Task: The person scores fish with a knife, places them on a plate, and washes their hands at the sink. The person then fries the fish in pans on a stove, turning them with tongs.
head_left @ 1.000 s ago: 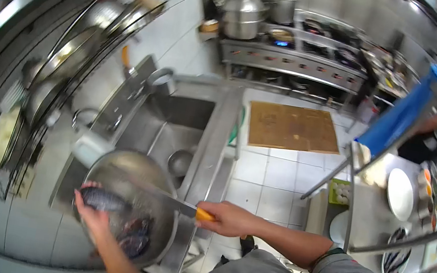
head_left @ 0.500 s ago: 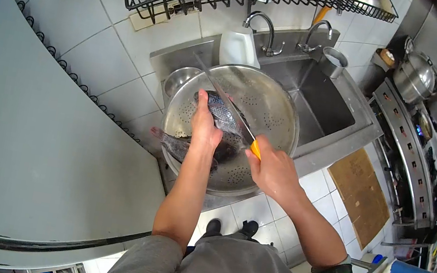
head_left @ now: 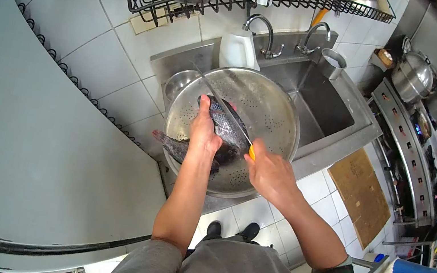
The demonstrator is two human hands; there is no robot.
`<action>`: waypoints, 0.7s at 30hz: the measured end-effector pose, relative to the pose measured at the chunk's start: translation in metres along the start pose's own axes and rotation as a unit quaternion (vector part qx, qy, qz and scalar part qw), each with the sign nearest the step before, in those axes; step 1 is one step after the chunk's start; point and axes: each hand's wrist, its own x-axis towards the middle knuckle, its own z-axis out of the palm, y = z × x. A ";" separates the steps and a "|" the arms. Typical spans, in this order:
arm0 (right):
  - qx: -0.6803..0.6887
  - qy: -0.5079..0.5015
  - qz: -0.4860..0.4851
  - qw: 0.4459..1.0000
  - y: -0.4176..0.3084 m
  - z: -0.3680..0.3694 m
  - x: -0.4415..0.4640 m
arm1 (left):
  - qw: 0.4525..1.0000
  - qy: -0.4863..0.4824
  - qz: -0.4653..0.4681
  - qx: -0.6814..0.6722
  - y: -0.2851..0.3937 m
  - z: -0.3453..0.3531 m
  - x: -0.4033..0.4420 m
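My left hand (head_left: 205,134) is closed around a dark, scaly fish (head_left: 227,123), held over a wide metal colander (head_left: 279,123). In my right hand (head_left: 270,170) is a knife (head_left: 224,107) with a yellow handle, my fingers wrapped round the grip. Its long blade lies slantwise along the fish's upper side, tip pointing up and left past the colander's middle. Under my left wrist another dark fish (head_left: 174,146) rests in the colander, its reddish tail over the left rim. My left hand and forearm hide part of both fish.
Behind the colander are a steel sink (head_left: 322,105), two taps (head_left: 271,41), a white plastic container (head_left: 239,48) and a metal cup (head_left: 332,63). A small metal bowl (head_left: 180,82) sits at left. Above hangs a black dish rack (head_left: 137,1). A stove (head_left: 403,153) stands right, a large pale surface (head_left: 53,155) left.
The knife has shifted slightly down along the held fish, and my right hand is a little lower. The fish in my left hand has also dropped slightly, its side turned a bit.
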 end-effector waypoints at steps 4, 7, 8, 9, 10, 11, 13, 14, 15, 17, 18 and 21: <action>0.008 -0.039 0.024 0.999 0.010 -0.003 -0.022 | 0.999 0.007 -0.051 -0.019 0.007 0.002 0.005; 0.001 -0.045 0.037 0.998 0.008 -0.011 -0.041 | 0.998 0.022 -0.061 -0.014 0.015 0.014 -0.002; -0.003 -0.050 0.046 0.998 0.009 -0.013 -0.045 | 0.997 -0.001 -0.068 -0.023 0.015 0.012 0.000; -0.006 -0.055 0.054 0.997 0.011 -0.014 -0.051 | 0.997 0.005 -0.069 -0.031 0.014 0.011 0.002; -0.011 -0.061 0.059 0.996 0.016 -0.014 -0.056 | 0.997 0.010 -0.069 -0.039 0.013 0.011 0.005; -0.016 -0.067 0.064 0.996 0.022 -0.014 -0.062 | 0.996 0.015 -0.070 -0.048 0.012 0.010 0.008; -0.023 -0.081 0.069 0.994 0.034 -0.018 -0.078 | 0.996 -0.013 -0.077 -0.042 0.014 0.000 0.015; -0.025 -0.089 0.069 0.993 0.039 -0.023 -0.088 | 0.996 -0.026 -0.079 -0.039 0.015 -0.005 0.017; -0.026 -0.098 0.068 0.993 0.043 -0.028 -0.095 | 0.996 -0.018 -0.075 -0.041 0.017 -0.004 0.016; 0.014 -0.084 0.081 0.993 0.053 -0.041 -0.102 | 0.997 -0.003 -0.066 -0.045 0.024 0.000 0.014; 0.035 -0.078 0.089 0.992 0.055 -0.044 -0.104 | 0.997 -0.014 -0.057 -0.053 0.026 -0.001 0.015; 0.016 -0.002 0.060 0.998 0.059 -0.047 -0.093 | 0.997 -0.033 -0.036 -0.052 0.021 0.000 0.020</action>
